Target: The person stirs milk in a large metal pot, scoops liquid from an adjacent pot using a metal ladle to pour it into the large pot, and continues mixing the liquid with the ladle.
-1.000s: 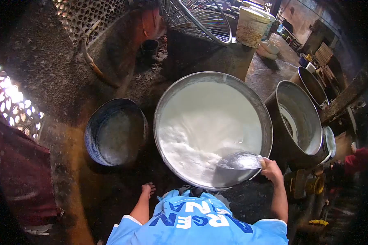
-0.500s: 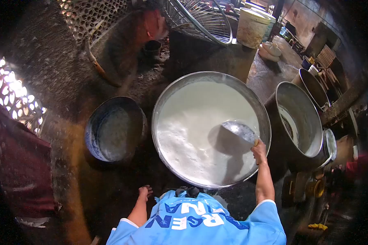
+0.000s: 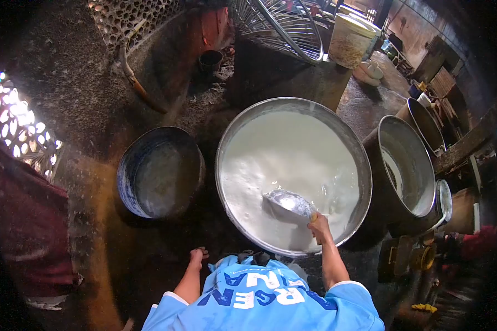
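1. A wide round metal vat (image 3: pixel 299 105) fills the middle of the frame, holding milky white liquid (image 3: pixel 284 143) with pale, foamy patches toward its lower left.
2. The metal scoop (image 3: pixel 292 203) is low over the liquid, in the vat's lower middle; I cannot tell whether its edge touches the surface.
3. The right hand (image 3: pixel 320 228) is clamped around the scoop's handle, covering much of it; its forearm crosses the vat's near rim.
4. The left hand (image 3: pixel 199 254), at lower centre-left, is apart from the vat, its fingers relaxed and slightly apart.
5. Left of the vat, a round basin (image 3: pixel 128 185) with a blue-and-white streaked wall shows a dull grey inside.
6. Just right of the vat, a deep metal drum (image 3: pixel 421 171) has whitish residue inside; another drum (image 3: pixel 425 128) is behind it.
7. At upper centre, a metal wire frame (image 3: pixel 284 27) leans beside a stained bucket (image 3: pixel 350 41); a small dark pot (image 3: pixel 210 60) lies further left.
8. Maroon cloth (image 3: pixel 30 226) hangs at lower left.
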A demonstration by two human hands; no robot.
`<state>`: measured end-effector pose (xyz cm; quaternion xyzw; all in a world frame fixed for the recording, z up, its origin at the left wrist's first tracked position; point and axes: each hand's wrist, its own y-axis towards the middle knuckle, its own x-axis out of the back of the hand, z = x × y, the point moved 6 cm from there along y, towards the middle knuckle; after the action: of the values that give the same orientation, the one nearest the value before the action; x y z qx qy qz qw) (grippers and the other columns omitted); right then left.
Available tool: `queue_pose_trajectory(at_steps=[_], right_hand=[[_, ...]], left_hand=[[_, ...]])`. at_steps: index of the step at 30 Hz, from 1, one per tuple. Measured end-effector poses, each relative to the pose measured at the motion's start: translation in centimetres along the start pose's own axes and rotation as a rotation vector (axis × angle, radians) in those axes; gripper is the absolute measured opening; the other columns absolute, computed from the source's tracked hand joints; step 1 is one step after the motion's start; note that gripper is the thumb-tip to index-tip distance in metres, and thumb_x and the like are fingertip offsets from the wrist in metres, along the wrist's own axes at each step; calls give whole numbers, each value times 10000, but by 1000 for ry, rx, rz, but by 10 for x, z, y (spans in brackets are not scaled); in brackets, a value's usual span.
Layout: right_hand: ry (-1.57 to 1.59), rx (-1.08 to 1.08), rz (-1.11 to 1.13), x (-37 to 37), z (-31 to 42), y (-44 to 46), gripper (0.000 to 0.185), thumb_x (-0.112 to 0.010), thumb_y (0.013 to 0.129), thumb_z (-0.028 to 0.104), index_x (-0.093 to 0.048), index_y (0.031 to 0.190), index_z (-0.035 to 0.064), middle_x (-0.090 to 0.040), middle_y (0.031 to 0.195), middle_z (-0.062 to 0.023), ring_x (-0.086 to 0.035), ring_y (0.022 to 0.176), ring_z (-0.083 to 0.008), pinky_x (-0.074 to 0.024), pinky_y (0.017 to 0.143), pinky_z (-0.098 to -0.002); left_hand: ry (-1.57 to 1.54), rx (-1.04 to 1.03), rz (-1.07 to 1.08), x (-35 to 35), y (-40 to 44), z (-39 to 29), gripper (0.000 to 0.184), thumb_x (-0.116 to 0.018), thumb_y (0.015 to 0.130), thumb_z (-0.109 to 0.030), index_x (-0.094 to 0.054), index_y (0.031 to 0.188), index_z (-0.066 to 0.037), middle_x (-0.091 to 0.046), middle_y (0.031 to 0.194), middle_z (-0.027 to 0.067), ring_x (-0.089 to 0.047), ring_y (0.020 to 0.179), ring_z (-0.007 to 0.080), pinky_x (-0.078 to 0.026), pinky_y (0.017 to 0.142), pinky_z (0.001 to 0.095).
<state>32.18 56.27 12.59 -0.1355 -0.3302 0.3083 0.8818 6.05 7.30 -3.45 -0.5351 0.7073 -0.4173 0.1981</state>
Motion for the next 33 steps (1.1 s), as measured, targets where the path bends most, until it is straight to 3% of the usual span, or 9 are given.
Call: queue_pose_trajectory(at_steps=[4, 5, 14, 18, 21, 23, 26, 29, 33], right_hand=[[-124, 122, -33, -40, 9, -14, 285, -608, 616, 64, -564, 893, 15, -563, 589, -77, -547, 455, -171, -474, 399, -326], [-46, -6, 42, -47, 17, -29, 287, -604, 622, 56, -556, 903, 20, -563, 601, -78, -547, 457, -166, -480, 400, -323], [78, -33, 219, -37, 138, -71, 433, -631, 630, -22, -537, 1052, -8, -545, 646, -52, -541, 464, -128, -480, 400, -289], [-126, 149, 232, -13, 226, -46, 497, -654, 625, 1, -541, 1108, 34, -536, 617, -43, -524, 457, -117, -441, 377, -273], [-243, 404, 31, -25, 291, -17, 489, -590, 619, 11, -552, 1103, 71, -582, 649, -104, -572, 495, -174, -462, 395, -302], [-396, 646, -143, -49, 287, 31, 432, -548, 634, 10, -552, 1062, 68, -609, 683, -144, -602, 521, -221, -484, 402, -328], [-532, 384, -80, -71, 269, 76, 330, -532, 657, 20, -557, 985, 41, -621, 705, -173, -617, 534, -253, -502, 406, -353], [-670, 317, 23, -78, 235, 88, 333, -533, 665, 56, -572, 995, 27, -621, 735, -209, -642, 648, -321, -537, 542, -398], [-670, 287, -7, -72, 195, 72, 234, -509, 718, 79, -604, 913, -9, -627, 753, -219, -646, 663, -323, -539, 557, -401]], left_hand=[[-15, -10, 42, 5, 23, -16, 299, -442, 792, -83, -575, 1053, -25, -628, 916, 136, -616, 718, 253, -501, 638, 373], [-1, 1, 48, 6, 27, -21, 302, -443, 797, -94, -573, 1064, -37, -630, 919, 126, -615, 717, 245, -492, 631, 369], [-24, 30, 94, 30, 51, -51, 335, -410, 839, -177, -563, 1119, -76, -634, 979, 97, -608, 749, 212, -456, 622, 346], [-75, 38, 88, 47, 57, -47, 312, -429, 847, -187, -568, 1106, -81, -635, 982, 95, -605, 743, 204, -454, 629, 342], [-94, 65, 73, 57, 61, -34, 298, -455, 855, -212, -571, 1100, -88, -636, 981, 94, -610, 757, 206, -456, 656, 349], [-102, 43, 83, 63, 66, -17, 294, -469, 856, -222, -571, 1098, -89, -637, 978, 93, -610, 759, 206, -458, 663, 356], [-120, 72, 52, 71, 56, -4, 281, -483, 851, -213, -576, 1087, -92, -640, 944, 83, -604, 738, 196, -460, 653, 362], [-181, 134, 48, 77, 47, 8, 265, -503, 840, -209, -578, 1067, -94, -635, 862, 68, -590, 656, 188, -460, 592, 360], [-199, 154, 18, 84, 35, 20, 214, -530, 829, -197, -581, 1009, -94, -614, 794, 62, -573, 602, 178, -446, 512, 334]])
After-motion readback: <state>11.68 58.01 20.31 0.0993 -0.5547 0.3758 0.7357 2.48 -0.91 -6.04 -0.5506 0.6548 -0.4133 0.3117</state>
